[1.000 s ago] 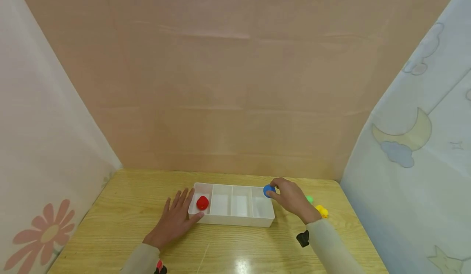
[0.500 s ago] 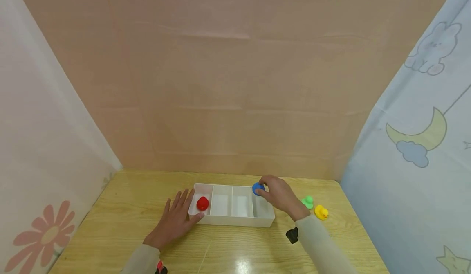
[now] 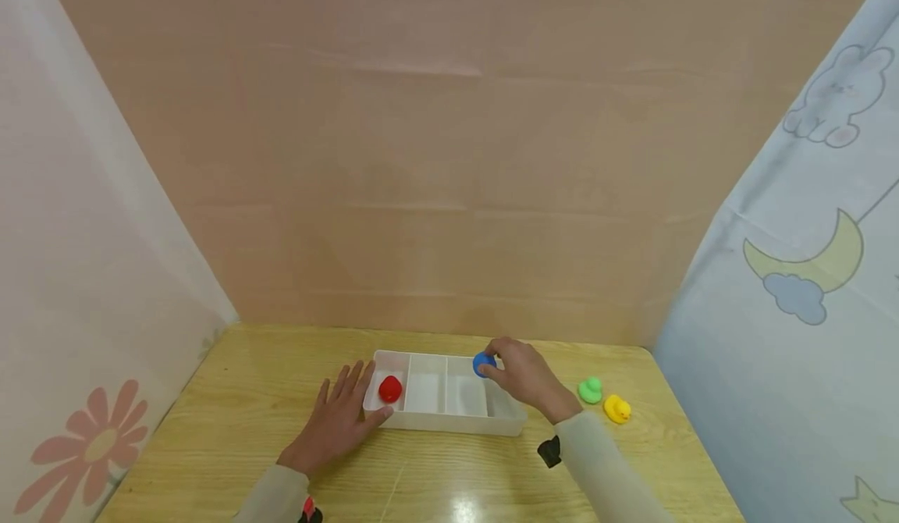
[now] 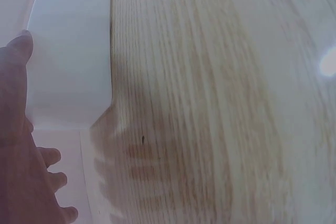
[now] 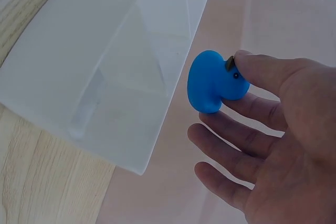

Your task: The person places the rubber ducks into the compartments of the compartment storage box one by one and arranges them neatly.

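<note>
My right hand [image 3: 523, 375] pinches a blue rubber duck [image 5: 210, 82] by its head between thumb and index finger, other fingers loosely bent below. In the head view the duck overlaps the back of a long white divided tray [image 3: 449, 423], around the divider left of its rightmost compartment. A small rounded red toy [image 3: 389, 389] lies in the leftmost compartment. My left hand [image 3: 340, 410] rests with spread fingers against the tray's left end, its thumb at the front rim; the left wrist view shows that thumb [image 4: 18, 51] at the tray's edge.
To the right of the tray a green rubber duck [image 3: 591, 390] and a yellow rubber duck [image 3: 617, 409] sit on the wooden table [image 3: 435, 476]. A brown sheet [image 3: 449, 195] hangs behind the table, with printed cloths [image 3: 794, 289] at the sides.
My right hand has carried the blue duck leftward from the tray's right end toward the neighbouring compartment. The green and yellow ducks have come into fuller view. My left hand stays at the tray.
</note>
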### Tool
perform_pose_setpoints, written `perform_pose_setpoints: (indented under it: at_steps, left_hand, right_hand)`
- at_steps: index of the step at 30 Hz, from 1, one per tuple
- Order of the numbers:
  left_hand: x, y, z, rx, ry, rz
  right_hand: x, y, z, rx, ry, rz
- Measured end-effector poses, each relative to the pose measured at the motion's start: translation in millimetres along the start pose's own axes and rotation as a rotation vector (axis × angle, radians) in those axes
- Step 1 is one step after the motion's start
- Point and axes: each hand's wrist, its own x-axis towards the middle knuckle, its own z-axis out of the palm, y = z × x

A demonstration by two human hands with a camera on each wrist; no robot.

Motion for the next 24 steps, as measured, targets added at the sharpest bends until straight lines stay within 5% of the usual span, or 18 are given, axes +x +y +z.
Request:
perform_pose_setpoints:
  at_steps: [24]
  left_hand:
    - [-1.6, -0.1, -1.7, -0.016, -0.002, 0.000]
  right_hand:
    - [-2.2, -4.2, 6.7, 0.003, -0.010, -0.036]
